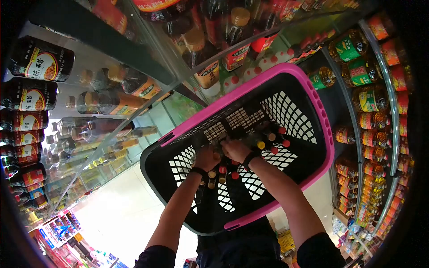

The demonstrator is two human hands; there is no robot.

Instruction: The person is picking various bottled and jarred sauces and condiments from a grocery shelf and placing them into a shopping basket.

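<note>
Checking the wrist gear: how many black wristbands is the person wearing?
2. One wristband is on the left hand's wrist; the other is on the right hand's wrist. Both hands are inside the basket, among bottles.

One head-worn view — looking steeply down, close over the basket [313, 100] — shelves [357, 89] ringing the edges.

My basket [210, 214] is black with a bright pink rim and a white-looking lattice showing through its mesh walls. The bottles [268, 138] in it have red, yellow and brown caps. I wear black bands on both wrists and black sleeves. The shelf bottles [29, 98] at left are dark with red, white and orange labels; those [359, 71] at right are amber with green and orange labels.
</note>
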